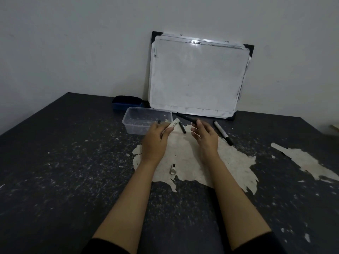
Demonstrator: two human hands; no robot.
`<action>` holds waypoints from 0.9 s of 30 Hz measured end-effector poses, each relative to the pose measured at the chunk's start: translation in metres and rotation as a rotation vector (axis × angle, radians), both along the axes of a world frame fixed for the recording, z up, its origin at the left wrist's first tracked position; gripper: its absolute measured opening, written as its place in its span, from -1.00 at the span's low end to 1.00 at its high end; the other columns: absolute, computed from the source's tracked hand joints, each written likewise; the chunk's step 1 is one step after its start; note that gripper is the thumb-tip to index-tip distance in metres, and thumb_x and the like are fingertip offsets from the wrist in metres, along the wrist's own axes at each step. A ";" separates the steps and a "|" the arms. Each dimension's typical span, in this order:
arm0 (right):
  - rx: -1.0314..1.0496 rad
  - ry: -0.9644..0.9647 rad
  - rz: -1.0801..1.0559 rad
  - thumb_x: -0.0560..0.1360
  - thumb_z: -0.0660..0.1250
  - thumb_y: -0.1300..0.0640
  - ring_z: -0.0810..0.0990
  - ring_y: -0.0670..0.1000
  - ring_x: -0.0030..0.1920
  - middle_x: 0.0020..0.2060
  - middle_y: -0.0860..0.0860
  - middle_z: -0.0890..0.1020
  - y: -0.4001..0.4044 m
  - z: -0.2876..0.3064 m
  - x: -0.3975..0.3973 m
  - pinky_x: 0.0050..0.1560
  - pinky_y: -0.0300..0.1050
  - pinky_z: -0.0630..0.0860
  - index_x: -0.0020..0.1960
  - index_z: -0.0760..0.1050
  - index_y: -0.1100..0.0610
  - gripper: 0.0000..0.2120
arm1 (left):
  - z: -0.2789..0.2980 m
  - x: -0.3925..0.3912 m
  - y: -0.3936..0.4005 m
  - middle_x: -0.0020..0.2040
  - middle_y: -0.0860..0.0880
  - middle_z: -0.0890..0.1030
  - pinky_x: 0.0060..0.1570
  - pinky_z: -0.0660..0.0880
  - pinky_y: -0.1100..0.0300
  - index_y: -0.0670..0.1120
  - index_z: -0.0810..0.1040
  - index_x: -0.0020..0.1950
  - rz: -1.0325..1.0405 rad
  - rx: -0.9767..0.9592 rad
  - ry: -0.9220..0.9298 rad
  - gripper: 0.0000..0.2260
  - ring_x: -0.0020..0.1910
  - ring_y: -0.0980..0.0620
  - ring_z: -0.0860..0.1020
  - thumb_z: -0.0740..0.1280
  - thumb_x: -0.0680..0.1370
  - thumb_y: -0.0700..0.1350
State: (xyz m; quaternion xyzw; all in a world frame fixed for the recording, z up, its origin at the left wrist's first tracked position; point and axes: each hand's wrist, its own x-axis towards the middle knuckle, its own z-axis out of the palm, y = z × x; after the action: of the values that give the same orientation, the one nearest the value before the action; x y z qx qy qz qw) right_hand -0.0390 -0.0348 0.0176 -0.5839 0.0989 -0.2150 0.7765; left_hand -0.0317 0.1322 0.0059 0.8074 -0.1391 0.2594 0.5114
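Right now, on the head view, I have both hands raised just above the worktop [73, 162], over the pale patch where its dark coating has peeled. The left hand [156, 142] has its fingers curled round a white-barrelled marker [173, 124], which points up and away towards the board. The right hand [206, 138] pinches a black marker [185, 117] between thumb and forefinger, with its other fingers loosely spread. The tips of the two markers are near each other, but I cannot tell whether they touch.

Just beyond the left hand stands a clear plastic tub [134, 129], and I see no marker inside it. A thin black pen [182, 127] lies between the hands, and a capped marker [223, 133] lies just right of the right hand. A small cap-like piece [173, 169] sits on the pale patch between my forearms. The whiteboard [196, 76] leans against the wall, blank apart from smudges along its edges, with a blue eraser [126, 103] to its left.

My reading is that the work is at an early stage. Two markers are in hand, two pens are loose on the worktop, nothing is in the tub, and nothing is written on the board. Whether these go into the tub or onto the board, almost all of it is left to do.
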 end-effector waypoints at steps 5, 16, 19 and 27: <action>-0.030 -0.019 -0.006 0.62 0.32 0.17 0.69 -0.14 -0.19 -0.05 0.02 0.69 -0.004 0.003 -0.003 -0.10 -0.23 0.62 0.28 0.56 0.27 -0.72 | -0.002 0.002 0.002 0.04 -0.02 0.56 -0.02 0.49 0.26 -0.06 0.58 0.28 -0.001 -0.018 0.017 -0.68 -0.02 0.10 0.53 0.24 0.61 0.04; -0.195 -0.070 -0.029 0.62 0.31 0.22 0.67 -0.02 -0.05 0.00 0.01 0.67 -0.017 0.005 -0.009 0.11 -0.12 0.65 0.32 0.56 0.21 -0.71 | 0.000 -0.002 0.005 -0.02 -0.02 0.54 -0.12 0.53 0.14 -0.03 0.59 0.25 0.014 0.111 -0.034 -0.72 -0.08 0.04 0.52 0.23 0.61 0.01; -0.190 -0.061 -0.021 0.62 0.31 0.22 0.68 0.00 -0.05 0.00 0.04 0.67 -0.017 0.004 -0.010 0.09 -0.13 0.65 0.33 0.56 0.22 -0.71 | -0.001 -0.003 0.005 -0.04 -0.01 0.53 -0.14 0.51 0.18 -0.03 0.59 0.24 0.003 0.118 -0.040 -0.74 -0.10 0.04 0.51 0.24 0.61 -0.01; -0.112 -0.048 -0.005 0.61 0.32 0.21 0.67 -0.04 -0.06 0.01 0.05 0.67 -0.017 0.005 -0.011 0.08 -0.14 0.63 0.32 0.58 0.19 -0.71 | 0.001 -0.004 0.005 -0.03 -0.01 0.53 -0.13 0.43 0.30 -0.04 0.60 0.23 -0.005 0.123 -0.032 -0.74 -0.08 0.07 0.49 0.23 0.62 -0.02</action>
State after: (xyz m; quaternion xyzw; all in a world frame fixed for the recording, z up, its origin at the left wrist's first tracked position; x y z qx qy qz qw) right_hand -0.0497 -0.0522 0.0229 -0.6210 0.0693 -0.2359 0.7443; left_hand -0.0359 0.1375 0.0067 0.8327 -0.1648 0.2619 0.4593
